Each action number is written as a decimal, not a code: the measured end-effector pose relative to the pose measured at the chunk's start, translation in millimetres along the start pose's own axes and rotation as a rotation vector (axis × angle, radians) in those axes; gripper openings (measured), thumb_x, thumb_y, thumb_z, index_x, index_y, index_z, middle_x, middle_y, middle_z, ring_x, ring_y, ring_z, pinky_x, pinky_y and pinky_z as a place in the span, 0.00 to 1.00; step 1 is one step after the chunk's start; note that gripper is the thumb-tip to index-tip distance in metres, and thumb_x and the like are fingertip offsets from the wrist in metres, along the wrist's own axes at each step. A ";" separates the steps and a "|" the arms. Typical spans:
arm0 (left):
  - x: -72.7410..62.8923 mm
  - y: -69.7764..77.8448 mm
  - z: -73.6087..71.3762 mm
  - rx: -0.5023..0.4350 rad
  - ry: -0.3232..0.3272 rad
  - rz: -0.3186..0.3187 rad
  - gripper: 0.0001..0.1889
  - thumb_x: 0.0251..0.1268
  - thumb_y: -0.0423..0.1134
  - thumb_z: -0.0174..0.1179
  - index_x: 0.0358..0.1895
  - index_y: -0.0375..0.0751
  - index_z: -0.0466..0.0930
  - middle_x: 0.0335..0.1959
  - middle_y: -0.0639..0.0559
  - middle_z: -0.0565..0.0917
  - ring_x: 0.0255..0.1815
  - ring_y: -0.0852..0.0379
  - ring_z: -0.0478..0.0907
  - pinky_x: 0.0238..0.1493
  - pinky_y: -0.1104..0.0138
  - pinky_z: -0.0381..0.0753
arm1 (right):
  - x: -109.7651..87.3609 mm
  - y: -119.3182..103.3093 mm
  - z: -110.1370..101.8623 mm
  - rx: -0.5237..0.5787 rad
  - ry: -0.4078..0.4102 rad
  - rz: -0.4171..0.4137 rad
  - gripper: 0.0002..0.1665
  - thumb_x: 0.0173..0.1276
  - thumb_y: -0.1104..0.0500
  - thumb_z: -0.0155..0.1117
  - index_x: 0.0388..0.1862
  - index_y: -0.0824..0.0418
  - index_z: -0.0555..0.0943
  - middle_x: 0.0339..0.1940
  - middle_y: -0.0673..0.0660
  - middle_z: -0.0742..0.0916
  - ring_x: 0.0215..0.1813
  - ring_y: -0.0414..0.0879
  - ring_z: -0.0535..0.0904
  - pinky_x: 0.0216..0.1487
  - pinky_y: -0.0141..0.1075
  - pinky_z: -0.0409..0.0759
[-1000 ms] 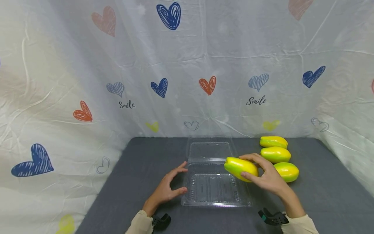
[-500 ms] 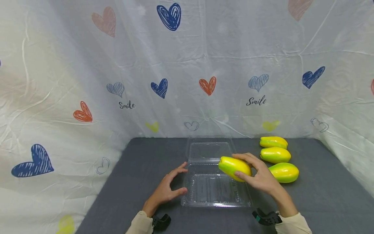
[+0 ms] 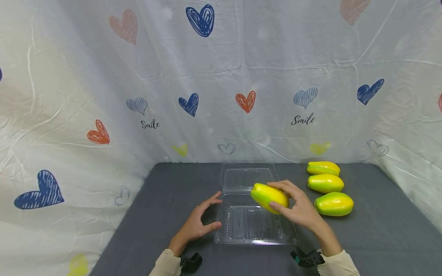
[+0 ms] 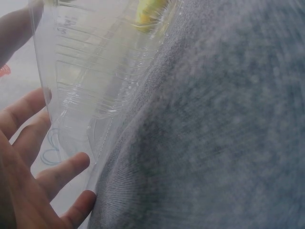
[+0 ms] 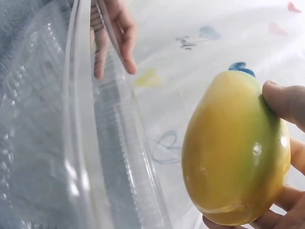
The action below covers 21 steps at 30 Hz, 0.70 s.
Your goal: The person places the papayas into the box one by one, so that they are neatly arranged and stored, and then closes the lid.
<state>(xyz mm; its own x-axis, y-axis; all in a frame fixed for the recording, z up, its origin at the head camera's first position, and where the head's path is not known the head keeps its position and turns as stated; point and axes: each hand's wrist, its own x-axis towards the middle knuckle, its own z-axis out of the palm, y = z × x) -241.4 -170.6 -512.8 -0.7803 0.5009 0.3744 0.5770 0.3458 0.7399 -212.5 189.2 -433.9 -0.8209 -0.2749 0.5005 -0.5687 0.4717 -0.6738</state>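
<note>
A yellow-green papaya is gripped in my right hand, held above the right part of a clear plastic clamshell box. In the right wrist view the papaya fills the space between thumb and fingers, apart from the box wall. At the box's left edge is my left hand, fingers spread and holding nothing. The left wrist view shows its fingertips at the clear plastic side. The lid lies folded back behind the base.
Three more papayas lie in a column on the right: a far one, a middle one and a near one. A dark grey cloth covers the table. Behind it hangs a white curtain printed with hearts.
My right hand has carried the papaya leftward, from the box's right edge to over its base. The near papaya on the right shows more fully. My left hand stays put.
</note>
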 end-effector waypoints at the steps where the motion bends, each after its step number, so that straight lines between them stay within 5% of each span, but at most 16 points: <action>1: 0.1 -0.2 0.0 0.003 -0.001 0.000 0.33 0.61 0.39 0.71 0.71 0.44 0.71 0.82 0.52 0.61 0.81 0.41 0.59 0.63 0.19 0.46 | 0.5 -0.3 1.6 0.001 0.004 0.000 0.30 0.64 0.59 0.75 0.66 0.54 0.80 0.56 0.48 0.84 0.50 0.36 0.79 0.46 0.33 0.79; 12: -0.6 1.5 0.3 -0.013 -0.009 -0.017 0.33 0.62 0.40 0.71 0.71 0.44 0.71 0.84 0.45 0.56 0.84 0.43 0.54 0.70 0.28 0.56 | 4.1 -6.6 18.5 0.017 0.038 -0.003 0.31 0.61 0.58 0.78 0.64 0.51 0.81 0.55 0.47 0.84 0.51 0.35 0.79 0.46 0.34 0.80; 21: -0.5 3.3 0.7 0.009 0.001 -0.053 0.33 0.61 0.44 0.71 0.71 0.50 0.72 0.83 0.58 0.59 0.83 0.42 0.57 0.67 0.22 0.48 | 3.7 -9.3 33.9 0.044 0.035 0.005 0.31 0.62 0.56 0.78 0.65 0.50 0.80 0.56 0.47 0.84 0.51 0.36 0.79 0.46 0.34 0.81</action>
<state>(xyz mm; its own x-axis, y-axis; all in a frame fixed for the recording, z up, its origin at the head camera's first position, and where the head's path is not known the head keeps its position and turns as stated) -238.9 -169.1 -510.9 -0.8102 0.4810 0.3349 0.5367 0.3795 0.7536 -212.0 155.4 -444.2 -0.8219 -0.2432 0.5152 -0.5671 0.4355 -0.6991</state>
